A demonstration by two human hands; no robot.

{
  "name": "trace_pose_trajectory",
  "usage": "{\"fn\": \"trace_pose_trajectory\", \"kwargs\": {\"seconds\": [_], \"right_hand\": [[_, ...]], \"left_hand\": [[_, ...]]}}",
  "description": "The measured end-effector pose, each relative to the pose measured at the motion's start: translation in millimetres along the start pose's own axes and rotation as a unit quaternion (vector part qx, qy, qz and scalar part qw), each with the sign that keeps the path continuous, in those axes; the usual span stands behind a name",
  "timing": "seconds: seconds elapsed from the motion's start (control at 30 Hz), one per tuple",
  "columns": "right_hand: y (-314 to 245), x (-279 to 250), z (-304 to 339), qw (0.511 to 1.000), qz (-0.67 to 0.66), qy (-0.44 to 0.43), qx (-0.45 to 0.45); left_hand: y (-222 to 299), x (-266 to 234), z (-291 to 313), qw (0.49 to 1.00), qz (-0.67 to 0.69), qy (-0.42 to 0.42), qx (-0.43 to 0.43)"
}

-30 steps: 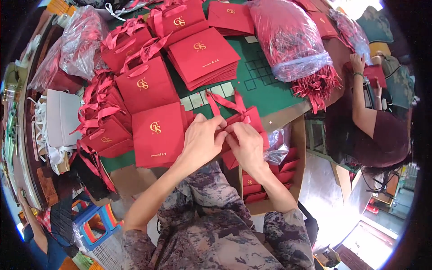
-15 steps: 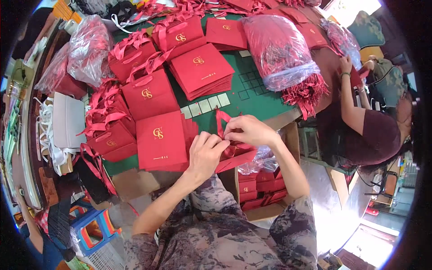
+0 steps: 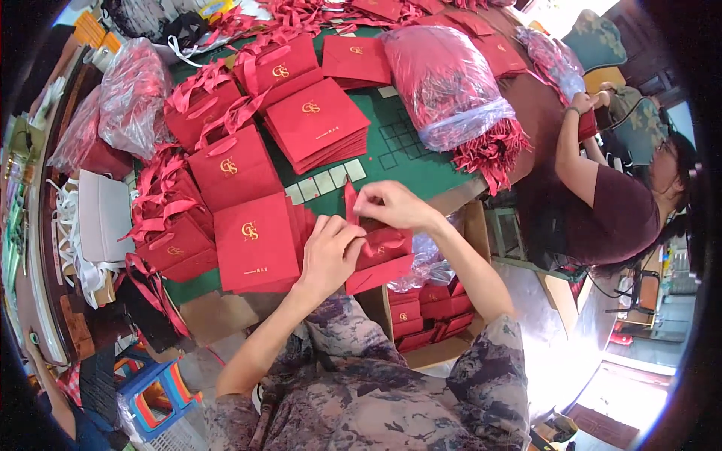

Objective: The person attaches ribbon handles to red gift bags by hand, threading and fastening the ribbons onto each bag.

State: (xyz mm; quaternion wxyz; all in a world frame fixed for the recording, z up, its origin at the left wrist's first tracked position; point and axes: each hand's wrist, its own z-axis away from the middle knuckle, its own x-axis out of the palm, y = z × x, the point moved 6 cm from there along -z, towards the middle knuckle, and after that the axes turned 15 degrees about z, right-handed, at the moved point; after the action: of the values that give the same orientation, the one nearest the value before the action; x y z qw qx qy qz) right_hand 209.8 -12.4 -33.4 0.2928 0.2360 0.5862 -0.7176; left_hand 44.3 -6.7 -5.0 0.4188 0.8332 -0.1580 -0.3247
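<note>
A small red paper bag [image 3: 385, 258] with a gold emblem lies at the table's near edge, partly behind my hands. Both hands work at its red ribbon [image 3: 350, 200], one end of which sticks up past my fingers. My left hand [image 3: 329, 249] is closed in a pinch on the ribbon at the bag's left side. Just above and to the right, my right hand [image 3: 396, 206] pinches the ribbon between thumb and forefinger. Left of my left hand lies a stack of flat red bags [image 3: 256, 248]. My fingers hide part of the ribbon.
More flat red bags [image 3: 320, 116] and ribboned bags [image 3: 173, 244] stand on the green table [image 3: 383, 180]. A plastic sack of red ribbons [image 3: 451, 90] lies beyond. Below, an open carton [image 3: 472, 225] holds finished-looking red bags. At right, another person [image 3: 617, 203] handles a red piece.
My fingertips have drawn slightly apart, and more of the bag's front with its emblem shows. The whole view has shifted, so the table's things appear farther left.
</note>
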Motion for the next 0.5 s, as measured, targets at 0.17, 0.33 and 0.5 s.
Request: {"fn": "trace_pose_trajectory", "kwargs": {"seconds": [0.17, 0.33, 0.5], "right_hand": [[-7.8, -10.9, -2.9, 0.997, -0.052, 0.045, -0.041], [-5.5, -22.9, -0.1, 0.993, -0.035, 0.083, -0.072], [25.2, -59.5, 21.6, 0.964, 0.127, 0.218, 0.085]], "left_hand": [[-20.4, -1.0, -8.7, 0.987, 0.017, 0.054, -0.15], [-32.6, 5.1, -20.1, 0.989, -0.019, 0.053, -0.138], [-36.7, 5.3, -17.0, 0.988, -0.023, 0.061, -0.14]]}}
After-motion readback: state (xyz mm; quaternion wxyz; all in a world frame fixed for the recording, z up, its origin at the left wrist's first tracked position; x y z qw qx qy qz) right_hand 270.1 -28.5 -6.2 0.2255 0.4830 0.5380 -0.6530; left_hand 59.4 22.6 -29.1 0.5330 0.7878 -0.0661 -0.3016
